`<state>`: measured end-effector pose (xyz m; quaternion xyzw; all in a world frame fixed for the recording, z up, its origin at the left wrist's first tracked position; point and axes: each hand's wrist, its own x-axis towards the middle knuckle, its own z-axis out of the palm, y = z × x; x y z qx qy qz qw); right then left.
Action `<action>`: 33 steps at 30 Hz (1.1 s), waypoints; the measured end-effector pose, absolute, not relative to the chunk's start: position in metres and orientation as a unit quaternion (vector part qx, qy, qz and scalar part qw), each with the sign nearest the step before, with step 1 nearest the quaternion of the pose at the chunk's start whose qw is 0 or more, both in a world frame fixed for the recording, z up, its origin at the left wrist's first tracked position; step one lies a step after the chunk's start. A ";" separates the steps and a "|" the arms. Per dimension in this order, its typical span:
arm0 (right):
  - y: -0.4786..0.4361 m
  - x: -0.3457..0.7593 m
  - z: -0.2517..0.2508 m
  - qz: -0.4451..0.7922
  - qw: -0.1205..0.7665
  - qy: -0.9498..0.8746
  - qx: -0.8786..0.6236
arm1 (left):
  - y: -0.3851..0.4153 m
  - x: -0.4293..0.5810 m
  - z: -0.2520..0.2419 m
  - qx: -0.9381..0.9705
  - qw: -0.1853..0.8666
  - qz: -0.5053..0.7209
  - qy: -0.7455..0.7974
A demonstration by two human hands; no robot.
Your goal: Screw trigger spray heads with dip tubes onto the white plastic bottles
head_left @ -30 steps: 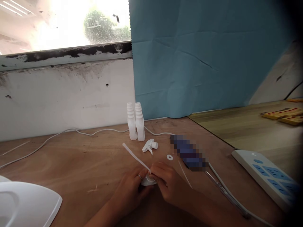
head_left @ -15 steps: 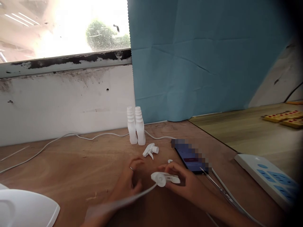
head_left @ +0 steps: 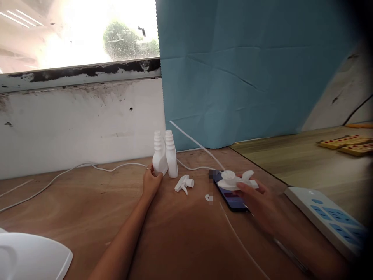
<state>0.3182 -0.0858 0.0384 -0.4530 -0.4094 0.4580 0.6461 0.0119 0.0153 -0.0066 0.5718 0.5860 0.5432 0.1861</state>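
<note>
My left hand has its fingers closed round the lower part of a white spray bottle, the left one of two. The bottle stands without a top at the back of the table, turned slightly. Beside it, to the right, is a second open-necked white bottle. In my right hand is a white trigger sprayer, held over the phone. Its thin dip tube points up and left toward the bottles. Another trigger sprayer lies on the wood in front of the bottles.
A phone lies under my right hand, with a small white ring-shaped piece to its left. At the right is a white power strip; yellow trays sit farther back. A white curved object occupies the left front.
My left hand has reached forward and taken hold of the left bottle. My right hand has moved right and up with the sprayer, turning it so its tube points away from me.
</note>
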 end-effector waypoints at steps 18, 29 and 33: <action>-0.093 0.319 0.048 0.460 0.676 -0.401 -0.413 | -0.054 -0.083 0.002 0.503 -0.006 0.569 0.650; -0.087 0.327 0.037 0.409 0.693 -0.408 -0.430 | -0.052 -0.081 0.001 0.555 -0.042 0.555 0.618; -0.097 0.323 0.037 0.353 0.662 -0.487 -0.446 | -0.054 -0.072 0.004 0.602 -0.063 0.545 0.579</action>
